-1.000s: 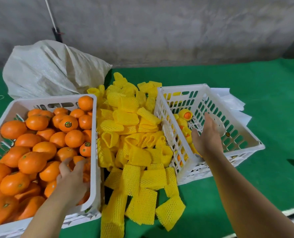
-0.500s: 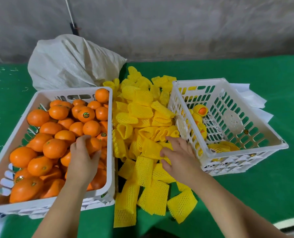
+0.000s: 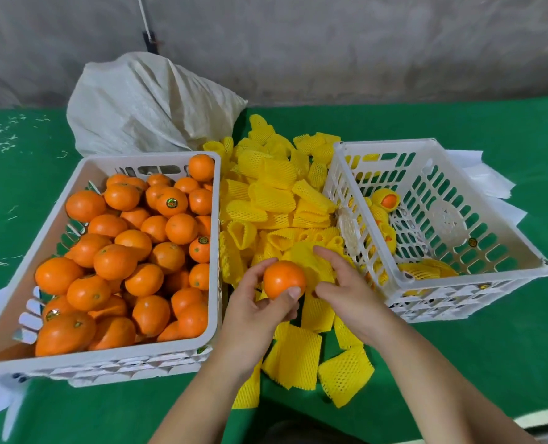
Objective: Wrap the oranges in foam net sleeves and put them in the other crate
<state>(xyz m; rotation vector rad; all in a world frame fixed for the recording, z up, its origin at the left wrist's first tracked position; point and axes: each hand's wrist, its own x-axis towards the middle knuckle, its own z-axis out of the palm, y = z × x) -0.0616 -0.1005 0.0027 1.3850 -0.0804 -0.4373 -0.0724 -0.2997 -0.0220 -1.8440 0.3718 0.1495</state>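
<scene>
**One orange in my left grip, a foam sleeve under my right**

My left hand (image 3: pixel 260 310) cups a single orange (image 3: pixel 284 279) from below, thumb pressed on its near face and fingers curled round the far side. It sits firm and round in the palm; I judge it moderately heavy, with smooth skin that could slip, so a whole-palm hold suits it better than fingertips. My right hand (image 3: pixel 346 283) lies just beside it, fingers curled onto a yellow foam net sleeve (image 3: pixel 301 254) at the top of the loose heap; whether the sleeve is truly pinched I cannot tell for sure, but the fingers bend round it. The sleeve looks light, soft and stretchy, so I expect it must be taken at its open rim and spread wide before the fruit goes in.

Around both hands lies the heap of sleeves (image 3: pixel 266 200) on the green tabletop (image 3: pixel 458 363). To my left stands a white crate (image 3: pixel 213 283) heaped with bare oranges. To my right stands the other crate (image 3: pixel 458 280), holding a few wrapped oranges (image 3: pixel 385 200). Behind, a pale sack (image 3: pixel 144 104) slumps against the wall.
</scene>
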